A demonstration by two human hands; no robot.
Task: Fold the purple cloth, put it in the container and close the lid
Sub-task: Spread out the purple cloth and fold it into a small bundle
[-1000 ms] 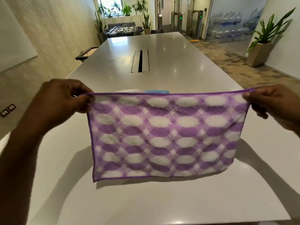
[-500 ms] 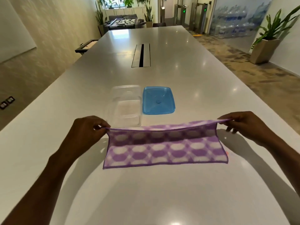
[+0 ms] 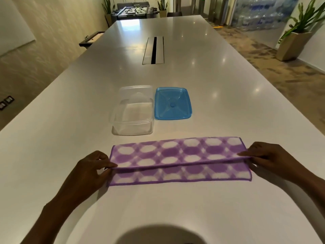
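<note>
Pinching the cloth [image 3: 179,155] at both top corners, the left hand [image 3: 91,170] and right hand [image 3: 269,155] should, I judge, lay that edge flush with the near hem.

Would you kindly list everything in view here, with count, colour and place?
purple cloth: one, purple and white, near table edge, half folded
container: one, clear, open, beyond the cloth
lid: one, blue, right of the container
table: one, white, long
cable hatch: one, grey, mid-table
potted plant: one, green, floor at right
foosball table: one, dark, far end
left hand: fingers pinching the cloth's upper layer
right hand: same, right end
</note>
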